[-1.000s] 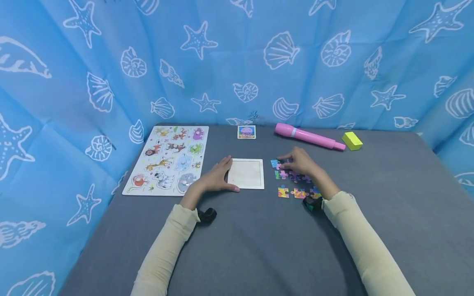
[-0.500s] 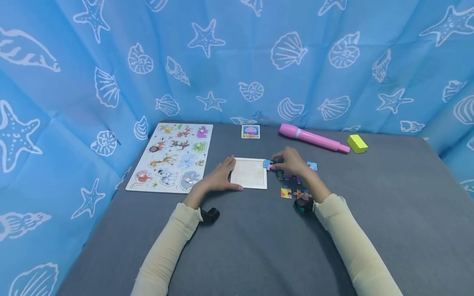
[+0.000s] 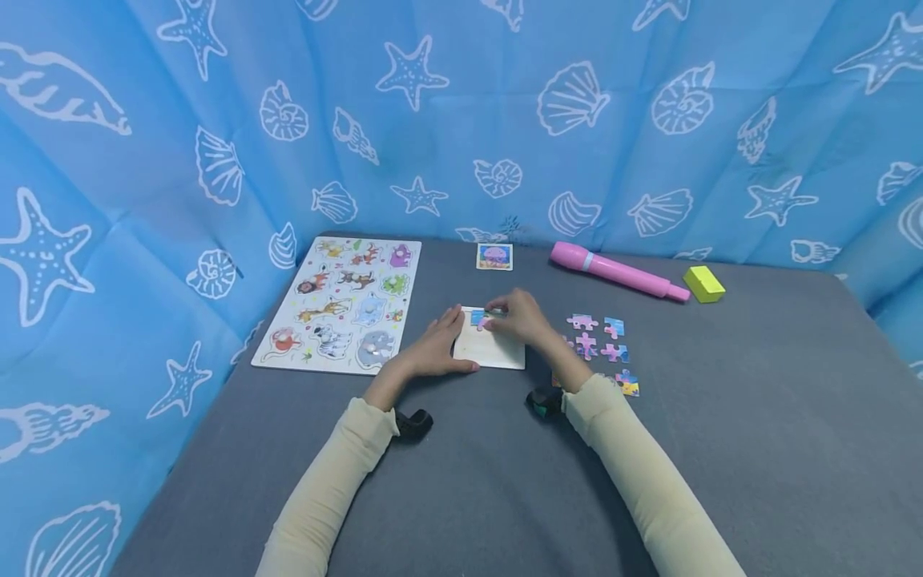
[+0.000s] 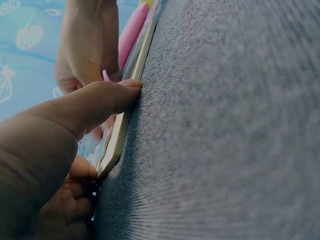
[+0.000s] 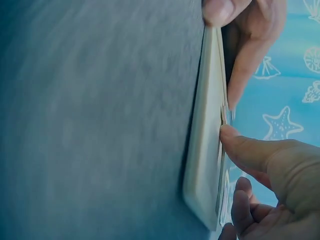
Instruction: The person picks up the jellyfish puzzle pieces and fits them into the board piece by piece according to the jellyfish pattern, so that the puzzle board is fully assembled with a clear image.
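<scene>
Puzzle piece (image 3: pixel 477 318), blue with a pink patch, sits at the far left part of a pale, nearly square tray (image 3: pixel 486 350), picture side up, its pink knob pointing toward the person; the fingertips cover its right end, so which way its long axis runs is hard to tell. Whether it touches the tray's floor cannot be made out either. The right hand (image 3: pixel 522 320) pinches it between thumb and fingers, coming in from the right. The left hand (image 3: pixel 431 353) grips the tray's left side, thumb on the near edge and fingers at the far left corner. The tray lies flat on a grey cloth (image 3: pixel 461 497), its sides roughly square to the person. Right of it, partly behind the right wrist, loose pieces (image 3: pixel 586 345) lie in rough rows, apart from one another. Beyond the tray is a small jellyfish card (image 3: pixel 494 256); to its right a pink wand (image 3: pixel 620 274) slants from its thick far left end to its thin near right end, just beside a yellow block (image 3: pixel 704 284). An animal board (image 3: pixel 346 303) lies left of the tray, before a blue shell-print curtain (image 3: pixel 461 120).
</scene>
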`<state>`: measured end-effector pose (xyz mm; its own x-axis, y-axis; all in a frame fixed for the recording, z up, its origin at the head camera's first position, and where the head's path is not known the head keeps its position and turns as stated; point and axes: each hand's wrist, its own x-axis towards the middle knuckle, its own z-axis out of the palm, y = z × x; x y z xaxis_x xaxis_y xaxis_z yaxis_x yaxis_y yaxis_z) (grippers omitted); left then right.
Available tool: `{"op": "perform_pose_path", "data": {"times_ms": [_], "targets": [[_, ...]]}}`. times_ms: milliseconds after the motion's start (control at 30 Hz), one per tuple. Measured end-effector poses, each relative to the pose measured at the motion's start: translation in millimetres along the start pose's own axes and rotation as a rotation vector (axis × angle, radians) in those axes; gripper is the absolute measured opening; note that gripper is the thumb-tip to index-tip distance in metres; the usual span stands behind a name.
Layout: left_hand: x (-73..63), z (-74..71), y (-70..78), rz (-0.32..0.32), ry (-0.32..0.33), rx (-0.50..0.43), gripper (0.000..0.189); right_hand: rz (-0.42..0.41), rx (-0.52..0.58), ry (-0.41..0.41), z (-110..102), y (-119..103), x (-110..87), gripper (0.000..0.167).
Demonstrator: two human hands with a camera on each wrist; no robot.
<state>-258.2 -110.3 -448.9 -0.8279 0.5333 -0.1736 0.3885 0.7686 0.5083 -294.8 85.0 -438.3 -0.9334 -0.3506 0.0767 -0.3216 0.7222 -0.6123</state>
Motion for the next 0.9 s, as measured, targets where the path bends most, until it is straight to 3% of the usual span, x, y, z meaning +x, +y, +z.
{"op": "perform_pose_path", "data": {"times_ms": [433,567,700,900], "targets": [[-1.1,-1.2,2.8,0.006,0.002,-0.001,0.1,0.098,0.049,0.004,12.0,-3.3,1.4,0.03],[-0.6,0.3,4.9,0.006,0.01,0.018,0.099,0.087,0.06,-0.006,9.8,-2.0,1.1,0.033],[1.0,2.5,6.4,0.002,0.017,0.033,0.098,0.049,0.076,0.009,-2.6,3.3,-3.6,0.034],[-0.3,3.0,6.9,-0.009,0.035,0.026,0.097,0.053,0.06,0.076,-43.2,28.0,-23.5,0.034]]}}
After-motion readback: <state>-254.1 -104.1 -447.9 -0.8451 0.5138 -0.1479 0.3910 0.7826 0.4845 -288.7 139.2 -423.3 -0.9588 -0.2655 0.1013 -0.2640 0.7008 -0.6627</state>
